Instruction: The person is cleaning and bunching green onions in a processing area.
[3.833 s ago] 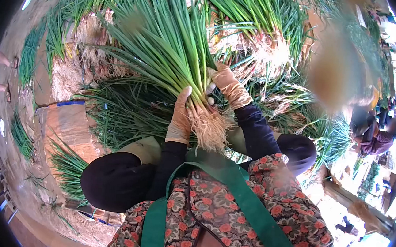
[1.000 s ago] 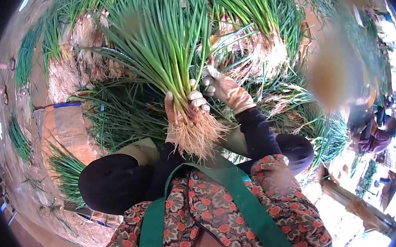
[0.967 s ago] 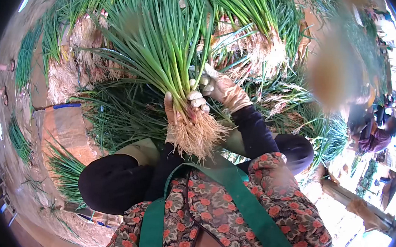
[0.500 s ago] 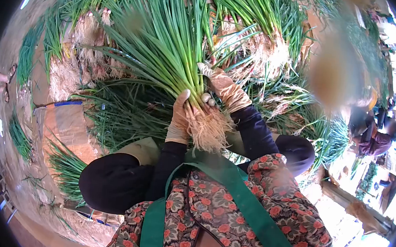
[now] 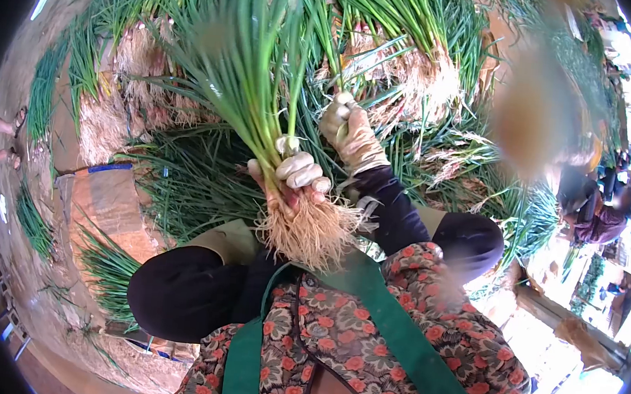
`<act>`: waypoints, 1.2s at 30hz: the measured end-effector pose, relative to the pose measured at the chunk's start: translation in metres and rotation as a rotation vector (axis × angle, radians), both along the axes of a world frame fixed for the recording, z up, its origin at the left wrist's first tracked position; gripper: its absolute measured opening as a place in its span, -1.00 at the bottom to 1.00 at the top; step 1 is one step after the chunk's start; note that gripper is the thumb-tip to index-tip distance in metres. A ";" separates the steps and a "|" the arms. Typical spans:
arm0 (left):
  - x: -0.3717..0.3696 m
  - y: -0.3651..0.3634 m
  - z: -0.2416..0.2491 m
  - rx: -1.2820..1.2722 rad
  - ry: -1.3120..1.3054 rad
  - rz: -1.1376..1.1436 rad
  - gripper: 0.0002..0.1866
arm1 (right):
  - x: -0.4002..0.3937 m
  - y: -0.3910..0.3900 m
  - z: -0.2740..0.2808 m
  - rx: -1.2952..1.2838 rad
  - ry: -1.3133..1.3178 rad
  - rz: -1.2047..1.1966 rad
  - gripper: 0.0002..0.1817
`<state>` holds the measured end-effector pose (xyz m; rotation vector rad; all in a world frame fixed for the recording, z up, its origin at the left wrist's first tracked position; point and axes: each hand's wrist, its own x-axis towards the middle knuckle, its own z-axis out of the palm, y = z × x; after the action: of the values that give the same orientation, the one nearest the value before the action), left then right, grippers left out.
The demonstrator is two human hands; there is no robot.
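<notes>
My left hand [image 5: 303, 172], in a pale glove, is wrapped round the lower stalks of a bunch of green onions [image 5: 260, 102]. The long green leaves fan up and away, slightly blurred. Below my fingers hangs a thick tuft of pale roots [image 5: 309, 230], towards my lap. Just right of the bunch, my gloved right hand [image 5: 349, 131] is closed, apart from the stalks. A thin green strand meets its fingertips, but I cannot make out what it grips.
More green onions with pale roots [image 5: 423, 86] lie beyond my hands, and others [image 5: 141, 84] to the left. Loose greens [image 5: 190, 171] lie before my knees. A brown sheet [image 5: 108, 205] lies at left. Another person [image 5: 602, 222] sits at far right; bare feet [image 5: 14, 126] show at far left.
My right hand has left the stalks and closed, a little above and right. My left hand's fingers now wrap across the front of the bunch, and the bunch has shifted slightly down and left.
</notes>
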<state>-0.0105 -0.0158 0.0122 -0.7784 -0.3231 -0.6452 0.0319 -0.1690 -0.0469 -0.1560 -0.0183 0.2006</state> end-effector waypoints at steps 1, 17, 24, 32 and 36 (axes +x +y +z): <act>0.005 0.000 0.009 0.021 0.004 0.055 -0.42 | -0.003 -0.019 -0.033 0.118 0.343 0.176 -0.83; 0.019 0.005 0.003 0.909 0.174 -0.048 -0.27 | 0.032 -0.049 -0.002 -2.394 -0.093 0.264 -0.54; 0.018 0.003 -0.030 1.151 0.199 -0.121 -0.31 | -0.043 -0.032 0.088 -2.186 -0.475 0.687 -0.54; 0.015 0.002 -0.011 1.317 0.256 -0.135 -0.37 | 0.007 -0.016 0.032 -1.917 -0.125 0.065 -0.55; 0.015 0.005 -0.013 1.367 0.220 -0.122 -0.42 | 0.006 -0.004 0.044 -1.962 0.106 0.034 -0.60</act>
<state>0.0049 -0.0110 -0.0009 0.4526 0.3811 -0.7140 0.0380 -0.1729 -0.0027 -2.0993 0.2958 0.1969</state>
